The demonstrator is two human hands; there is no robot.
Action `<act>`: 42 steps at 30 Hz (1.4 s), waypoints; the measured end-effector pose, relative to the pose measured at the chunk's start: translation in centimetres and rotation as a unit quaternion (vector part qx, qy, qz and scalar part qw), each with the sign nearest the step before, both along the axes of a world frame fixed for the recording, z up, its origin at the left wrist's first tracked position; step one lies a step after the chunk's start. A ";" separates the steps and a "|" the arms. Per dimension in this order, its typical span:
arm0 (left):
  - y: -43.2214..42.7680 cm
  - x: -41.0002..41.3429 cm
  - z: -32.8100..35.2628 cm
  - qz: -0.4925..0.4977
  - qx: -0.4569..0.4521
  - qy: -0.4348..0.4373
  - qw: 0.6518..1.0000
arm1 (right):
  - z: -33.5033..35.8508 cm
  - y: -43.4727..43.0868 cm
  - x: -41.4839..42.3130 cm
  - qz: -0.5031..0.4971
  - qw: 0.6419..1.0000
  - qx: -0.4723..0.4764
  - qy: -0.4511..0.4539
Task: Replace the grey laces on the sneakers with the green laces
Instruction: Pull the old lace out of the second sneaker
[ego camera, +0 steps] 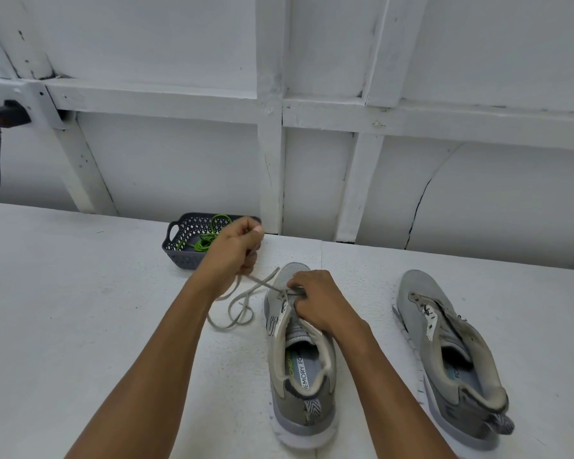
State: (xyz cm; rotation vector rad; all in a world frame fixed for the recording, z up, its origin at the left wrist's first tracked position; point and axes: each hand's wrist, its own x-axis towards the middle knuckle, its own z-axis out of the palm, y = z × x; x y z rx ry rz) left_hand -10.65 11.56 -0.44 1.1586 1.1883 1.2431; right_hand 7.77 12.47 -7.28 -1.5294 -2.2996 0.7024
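Two grey sneakers stand on the white table, toes pointing away from me. My right hand [315, 301] presses on the tongue and eyelets of the left sneaker [300, 366]. My left hand [237, 248] is raised to the left of that shoe's toe, fingers closed on the grey lace [236, 313], which runs from the front eyelets and loops loosely on the table. The right sneaker [451, 356] has no lace in its eyelets. The green laces [204, 241] lie in a small dark basket [176, 253] behind my left hand.
A white panelled wall runs close behind the table's far edge. A black plug and cable [0, 117] hang on the wall at far left. The basket stands near the back edge of the table.
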 end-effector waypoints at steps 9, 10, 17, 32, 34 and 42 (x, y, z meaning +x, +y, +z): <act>-0.4 0.8 -3.9 -0.144 -0.037 0.522 0.840 | -0.6 0.3 0.0 0.000 1.000 0.017 0.000; -0.6 0.8 -3.9 -0.129 -0.024 0.489 0.862 | -0.6 0.2 0.0 0.000 1.000 0.018 0.001; -1.6 -0.1 -0.2 -0.035 0.020 0.073 0.997 | -0.8 0.3 0.1 0.002 1.000 0.020 0.008; -0.5 0.7 -3.4 -0.117 -0.039 0.476 0.871 | -0.7 0.1 0.2 -0.005 0.999 0.026 0.023; -0.7 0.0 -2.8 -0.079 -0.055 0.395 0.914 | -0.8 0.1 0.2 -0.004 0.999 0.027 0.027; -0.9 -2.4 -1.9 0.066 -0.059 0.322 0.943 | -1.1 0.4 0.1 -0.005 0.999 0.029 0.034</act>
